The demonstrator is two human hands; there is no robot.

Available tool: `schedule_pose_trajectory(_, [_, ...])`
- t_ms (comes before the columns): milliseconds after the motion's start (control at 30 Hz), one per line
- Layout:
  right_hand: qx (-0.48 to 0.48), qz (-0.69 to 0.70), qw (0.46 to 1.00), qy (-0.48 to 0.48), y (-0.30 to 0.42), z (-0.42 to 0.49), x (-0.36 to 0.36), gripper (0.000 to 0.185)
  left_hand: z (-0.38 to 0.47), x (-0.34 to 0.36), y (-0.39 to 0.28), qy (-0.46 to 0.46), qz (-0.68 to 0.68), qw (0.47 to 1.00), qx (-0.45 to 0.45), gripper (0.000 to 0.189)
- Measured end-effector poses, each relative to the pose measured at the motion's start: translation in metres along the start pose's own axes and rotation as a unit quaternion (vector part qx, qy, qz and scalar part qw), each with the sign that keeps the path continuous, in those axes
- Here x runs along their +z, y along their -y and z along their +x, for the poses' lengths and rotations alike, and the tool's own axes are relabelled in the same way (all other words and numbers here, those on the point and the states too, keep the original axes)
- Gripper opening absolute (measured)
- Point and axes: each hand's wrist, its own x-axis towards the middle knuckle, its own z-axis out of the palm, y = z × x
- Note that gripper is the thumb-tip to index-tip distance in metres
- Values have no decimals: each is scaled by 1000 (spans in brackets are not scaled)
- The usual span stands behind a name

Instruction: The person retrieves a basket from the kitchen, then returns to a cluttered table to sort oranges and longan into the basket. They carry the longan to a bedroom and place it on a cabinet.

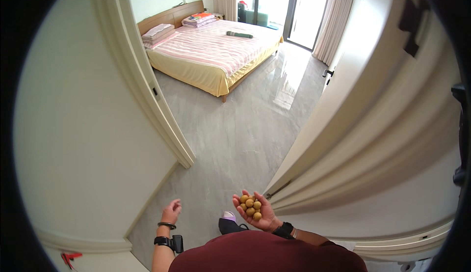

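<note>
My right hand (266,215) is cupped palm up in front of my body. Several small round tan-brown fruits, which look like longans (250,203), rest piled in its palm with the fingers curled around them. Lower left, my left hand (172,211) hangs over the floor with its fingers loosely bent, and nothing shows in it. A dark bangle and a black strapped device (177,243) are on the left forearm. Black bands (283,230) circle the right wrist. Below the cupped hand, a foot in a lilac-and-white slipper (229,216) shows past the dark trouser leg.
Ahead, a doorway with a pale frame (162,106) on the left and a white door (327,99) swung inward on the right opens onto a glossy grey floor (235,135). A bed (206,58) with a striped cover bears folded bedding (160,34) and a green rolled item (239,35).
</note>
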Motion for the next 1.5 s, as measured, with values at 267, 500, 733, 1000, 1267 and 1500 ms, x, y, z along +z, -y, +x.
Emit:
schedule_pose_trajectory(267, [-161, 54, 985, 2, 46, 92, 40, 34, 80, -109, 94, 192, 158, 891, -381, 50])
schedule_pose_trajectory(500, [-417, 93, 904, -5, 133, 160, 52, 32, 333, -113, 96, 310, 171, 896, -269, 39])
schedule_pose_trajectory(733, [-451, 168, 873, 76, 230, 259, 137, 30, 693, -21, -51, 298, 222, 928, 39, 45])
schedule_pose_trajectory(1000, [-490, 145, 856, 78, 405, 341, 200, 30, 887, 119, -244, 375, 150, 905, 131, 42])
schedule_pose_trajectory(1267, [-451, 51, 890, 42, 667, 388, 315, 32, 998, 64, -138, 203, 201, 939, -190, 38])
schedule_pose_trajectory(1500, [-398, 44, 913, 84, 874, 475, 405, 33, 1003, 84, -142, 71, 84, 924, -366, 38])
